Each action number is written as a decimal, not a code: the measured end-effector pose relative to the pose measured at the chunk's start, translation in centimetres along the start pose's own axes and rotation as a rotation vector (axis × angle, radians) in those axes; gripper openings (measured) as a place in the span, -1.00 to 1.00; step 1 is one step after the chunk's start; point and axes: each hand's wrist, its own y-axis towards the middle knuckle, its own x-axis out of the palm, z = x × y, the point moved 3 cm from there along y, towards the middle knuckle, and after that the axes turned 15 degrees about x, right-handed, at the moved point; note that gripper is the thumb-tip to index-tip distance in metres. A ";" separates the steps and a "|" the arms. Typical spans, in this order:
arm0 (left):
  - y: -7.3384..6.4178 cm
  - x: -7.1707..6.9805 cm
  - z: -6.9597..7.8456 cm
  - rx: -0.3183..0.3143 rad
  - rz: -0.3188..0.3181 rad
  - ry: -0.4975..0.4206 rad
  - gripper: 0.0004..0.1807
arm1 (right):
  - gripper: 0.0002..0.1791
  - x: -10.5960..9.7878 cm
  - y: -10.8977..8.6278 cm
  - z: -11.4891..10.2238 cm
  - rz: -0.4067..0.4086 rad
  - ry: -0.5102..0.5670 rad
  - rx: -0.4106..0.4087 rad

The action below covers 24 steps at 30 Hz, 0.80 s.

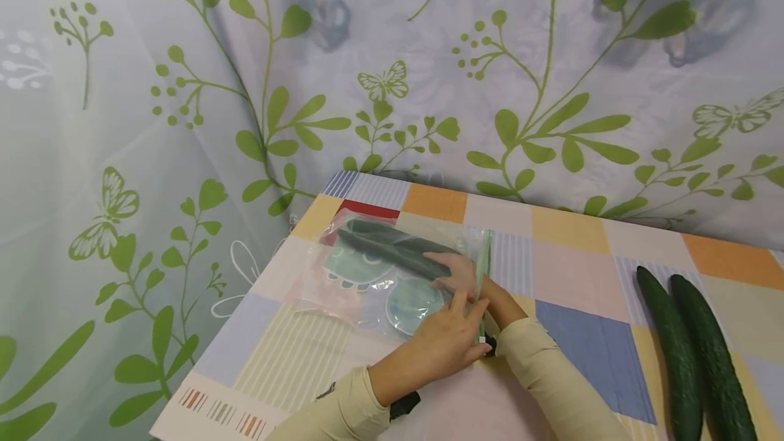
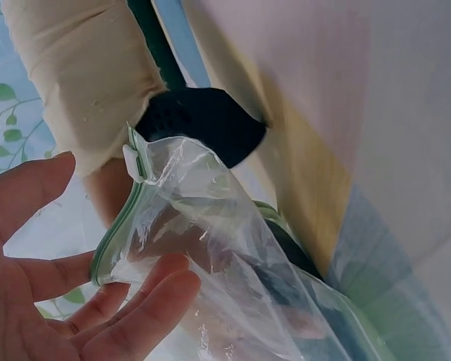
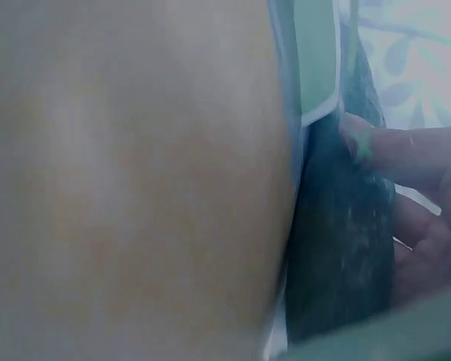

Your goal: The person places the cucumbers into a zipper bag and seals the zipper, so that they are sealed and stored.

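A clear zip bag [image 1: 361, 315] with a green zip edge [image 1: 486, 250] and printed pale green shapes lies on the table. Inside it are dark green cucumbers [image 1: 392, 240], lying lengthwise. My right hand [image 1: 456, 271] reaches through the bag's mouth and grips a cucumber [image 3: 338, 233] near its close end, thumb on its side in the right wrist view. At the zip edge, my left hand [image 1: 444, 339] touches the bag, its fingers spread and lightly bent. In the left wrist view its thumb stands apart from the plastic, near the white zip slider [image 2: 131, 163].
Two more cucumbers [image 1: 670, 352] [image 1: 713, 352] lie side by side at the right of the table. The patchwork tablecloth [image 1: 588, 346] runs back to a leaf-printed curtain [image 1: 429, 39]. Dark bands [image 1: 404, 405] show at my wrists.
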 end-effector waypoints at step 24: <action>1.1 1.3 0.8 -0.090 -0.111 -0.144 -0.34 | -0.57 -2.7 -5.4 5.7 0.043 0.039 0.114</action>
